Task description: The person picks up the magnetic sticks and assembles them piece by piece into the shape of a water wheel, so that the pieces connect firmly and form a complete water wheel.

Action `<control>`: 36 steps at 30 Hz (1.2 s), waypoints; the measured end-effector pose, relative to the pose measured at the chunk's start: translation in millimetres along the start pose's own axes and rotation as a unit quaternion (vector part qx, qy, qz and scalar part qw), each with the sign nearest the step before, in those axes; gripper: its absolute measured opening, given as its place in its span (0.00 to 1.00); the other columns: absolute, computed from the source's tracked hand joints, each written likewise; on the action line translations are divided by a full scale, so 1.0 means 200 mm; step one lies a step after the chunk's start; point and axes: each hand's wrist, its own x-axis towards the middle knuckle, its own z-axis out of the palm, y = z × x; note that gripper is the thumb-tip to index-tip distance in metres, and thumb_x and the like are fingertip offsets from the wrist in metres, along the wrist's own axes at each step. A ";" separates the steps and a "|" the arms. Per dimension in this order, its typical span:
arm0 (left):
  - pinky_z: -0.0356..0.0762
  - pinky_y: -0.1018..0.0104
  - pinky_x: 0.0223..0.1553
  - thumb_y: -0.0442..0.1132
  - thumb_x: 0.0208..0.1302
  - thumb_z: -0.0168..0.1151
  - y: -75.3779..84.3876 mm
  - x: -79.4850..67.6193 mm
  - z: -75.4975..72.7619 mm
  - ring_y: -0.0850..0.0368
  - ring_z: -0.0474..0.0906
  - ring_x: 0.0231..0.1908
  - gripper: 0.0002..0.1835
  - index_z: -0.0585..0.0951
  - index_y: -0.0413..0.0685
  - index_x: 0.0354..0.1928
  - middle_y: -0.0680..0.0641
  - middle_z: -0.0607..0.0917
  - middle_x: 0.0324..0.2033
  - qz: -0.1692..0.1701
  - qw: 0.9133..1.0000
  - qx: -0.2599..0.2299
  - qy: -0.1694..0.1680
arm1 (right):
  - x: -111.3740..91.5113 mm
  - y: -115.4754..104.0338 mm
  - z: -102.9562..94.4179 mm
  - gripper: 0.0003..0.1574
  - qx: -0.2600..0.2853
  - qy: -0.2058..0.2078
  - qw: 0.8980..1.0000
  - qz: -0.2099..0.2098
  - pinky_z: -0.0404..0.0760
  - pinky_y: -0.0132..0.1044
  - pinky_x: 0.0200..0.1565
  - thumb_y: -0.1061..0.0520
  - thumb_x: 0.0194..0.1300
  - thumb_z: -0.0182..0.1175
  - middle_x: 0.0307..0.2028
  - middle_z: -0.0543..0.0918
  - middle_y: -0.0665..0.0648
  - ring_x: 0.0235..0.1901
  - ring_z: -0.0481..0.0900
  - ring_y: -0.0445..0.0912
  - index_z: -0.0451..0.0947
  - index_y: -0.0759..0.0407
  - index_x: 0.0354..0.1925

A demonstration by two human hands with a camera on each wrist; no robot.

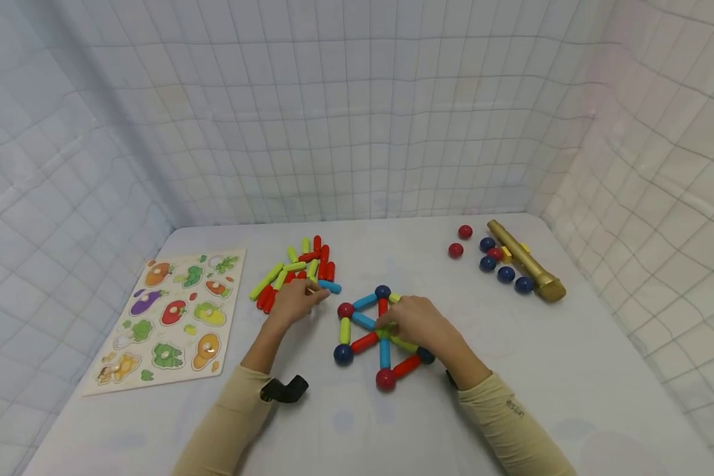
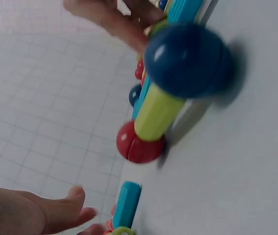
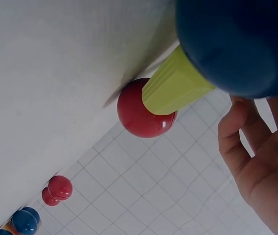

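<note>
Yellow-green piece (image 1: 385,334), centre of ball-and-rod frame (image 1: 365,342): largely covered by right hand (image 1: 421,325), shape indeterminable. Yellow-green rod (image 1: 395,299): part hidden behind same hand. Right sleeve (image 1: 506,423): lettering too small to read; cut off by lower edge. Left hand (image 2: 40,210): cropped at left, left wrist view. Dark blue ball (image 3: 237,44): cropped at top, right wrist view, masking right fingertips.

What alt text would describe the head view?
A person's right hand is over the centre of a frame of coloured rods and balls; the left hand is by loose rods. A vegetable puzzle board lies left, loose balls and a gold tube right.
</note>
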 end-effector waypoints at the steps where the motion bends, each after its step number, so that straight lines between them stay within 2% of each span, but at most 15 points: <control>1: 0.73 0.69 0.27 0.49 0.66 0.62 -0.02 0.03 0.00 0.54 0.77 0.28 0.19 0.83 0.42 0.49 0.44 0.85 0.33 0.007 1.000 0.002 0.021 | 0.00 0.00 0.01 0.15 -0.007 0.002 1.000 0.003 0.74 0.29 0.32 0.58 0.56 0.71 0.32 0.87 0.46 0.30 0.74 0.41 0.88 0.42 0.42; 4: 0.77 0.64 0.34 0.46 0.67 0.61 -0.07 0.09 0.02 0.51 0.76 0.34 0.18 0.82 0.42 0.51 0.42 0.84 0.39 0.018 0.997 0.034 0.060 | 0.00 -0.01 0.03 0.13 -0.026 0.011 1.000 0.000 0.74 0.28 0.31 0.57 0.55 0.72 0.30 0.88 0.45 0.29 0.74 0.40 0.89 0.42 0.39; 7: 0.79 0.59 0.42 0.45 0.66 0.62 -0.10 0.11 0.06 0.50 0.76 0.40 0.18 0.81 0.41 0.53 0.42 0.84 0.43 0.012 0.996 0.062 0.069 | 0.00 -0.01 0.05 0.12 -0.041 0.021 0.999 0.001 0.73 0.28 0.28 0.57 0.55 0.72 0.31 0.88 0.46 0.27 0.73 0.40 0.89 0.42 0.38; 10: 0.80 0.55 0.47 0.41 0.66 0.61 -0.11 0.11 0.08 0.48 0.77 0.42 0.17 0.81 0.41 0.53 0.42 0.85 0.44 0.009 0.994 0.072 0.081 | -0.01 0.00 0.04 0.12 -0.047 0.031 0.998 0.015 0.72 0.29 0.27 0.57 0.55 0.71 0.32 0.89 0.47 0.26 0.73 0.41 0.89 0.42 0.38; 14: 0.81 0.52 0.47 0.32 0.64 0.56 -0.10 0.11 0.08 0.45 0.79 0.45 0.16 0.83 0.38 0.52 0.40 0.85 0.46 0.039 0.990 0.098 0.095 | -0.01 0.01 0.02 0.11 -0.052 0.034 0.997 0.047 0.73 0.31 0.28 0.56 0.55 0.71 0.33 0.89 0.47 0.27 0.74 0.42 0.89 0.43 0.39; 16: 0.81 0.55 0.42 0.31 0.61 0.55 -0.09 0.11 0.08 0.46 0.79 0.41 0.15 0.84 0.37 0.47 0.40 0.85 0.39 0.051 0.987 0.118 0.097 | -0.01 0.02 0.01 0.11 -0.054 0.035 0.996 0.057 0.73 0.32 0.28 0.55 0.55 0.71 0.32 0.89 0.47 0.27 0.74 0.42 0.89 0.44 0.39; 18: 0.77 0.60 0.33 0.31 0.60 0.54 -0.08 0.12 0.07 0.48 0.77 0.33 0.11 0.84 0.36 0.39 0.42 0.80 0.28 0.055 0.986 0.130 0.092 | 0.00 0.03 0.01 0.11 -0.059 0.036 0.996 0.061 0.72 0.32 0.27 0.55 0.55 0.72 0.30 0.88 0.46 0.26 0.72 0.42 0.89 0.44 0.39; 20: 0.71 0.62 0.28 0.32 0.61 0.55 -0.07 0.13 0.05 0.50 0.72 0.28 0.08 0.82 0.36 0.34 0.45 0.73 0.22 0.052 0.988 0.118 0.088 | 0.00 0.04 0.00 0.10 -0.067 0.043 0.995 0.060 0.71 0.31 0.26 0.55 0.55 0.71 0.27 0.86 0.45 0.25 0.70 0.42 0.89 0.44 0.39; 21: 0.70 0.63 0.29 0.33 0.62 0.55 -0.06 0.14 0.04 0.50 0.72 0.28 0.08 0.82 0.35 0.35 0.45 0.73 0.22 0.051 0.990 0.101 0.090 | 0.01 0.05 0.00 0.10 -0.074 0.049 0.994 0.058 0.70 0.31 0.25 0.55 0.55 0.71 0.26 0.85 0.45 0.24 0.70 0.42 0.89 0.44 0.38; 24: 0.79 0.59 0.37 0.37 0.64 0.57 -0.05 0.12 -0.02 0.47 0.79 0.36 0.13 0.83 0.37 0.45 0.40 0.83 0.32 0.054 0.994 0.028 0.093 | 0.02 0.05 0.00 0.08 -0.088 0.066 0.993 0.052 0.68 0.30 0.23 0.55 0.56 0.70 0.23 0.83 0.44 0.23 0.69 0.42 0.89 0.43 0.36; 27: 0.81 0.53 0.49 0.43 0.65 0.61 -0.02 0.06 -0.04 0.45 0.83 0.46 0.21 0.78 0.41 0.57 0.38 0.84 0.50 0.052 0.993 -0.091 0.051 | 0.03 0.05 -0.01 0.07 -0.092 0.070 0.992 0.051 0.68 0.30 0.23 0.54 0.55 0.70 0.23 0.82 0.45 0.23 0.69 0.42 0.89 0.44 0.35; 29: 0.81 0.54 0.50 0.45 0.64 0.63 0.00 0.00 -0.04 0.45 0.84 0.46 0.23 0.76 0.41 0.58 0.37 0.84 0.52 0.040 0.986 -0.160 -0.008 | 0.03 0.05 -0.01 0.06 -0.090 0.065 0.992 0.053 0.68 0.31 0.24 0.53 0.55 0.71 0.23 0.83 0.45 0.23 0.69 0.42 0.89 0.44 0.34; 31: 0.82 0.57 0.48 0.46 0.62 0.66 0.03 -0.06 -0.01 0.47 0.86 0.42 0.24 0.76 0.42 0.56 0.38 0.85 0.50 0.011 0.976 -0.207 -0.066 | 0.02 0.05 -0.01 0.06 -0.086 0.059 0.993 0.053 0.69 0.31 0.24 0.52 0.54 0.72 0.24 0.83 0.45 0.23 0.69 0.42 0.89 0.45 0.34; 33: 0.82 0.61 0.45 0.47 0.60 0.68 0.05 -0.12 0.02 0.51 0.86 0.39 0.24 0.76 0.41 0.54 0.41 0.87 0.45 -0.013 0.970 -0.216 -0.107 | 0.02 0.05 -0.01 0.06 -0.081 0.055 0.994 0.054 0.69 0.31 0.25 0.52 0.54 0.72 0.24 0.83 0.45 0.23 0.69 0.43 0.89 0.45 0.34; 36: 0.80 0.67 0.39 0.49 0.57 0.70 0.07 -0.17 0.08 0.57 0.85 0.33 0.22 0.78 0.43 0.48 0.46 0.88 0.36 -0.033 0.969 -0.204 -0.135 | 0.01 0.05 0.00 0.06 -0.079 0.056 0.993 0.060 0.70 0.31 0.24 0.52 0.53 0.72 0.24 0.83 0.45 0.22 0.69 0.42 0.89 0.45 0.33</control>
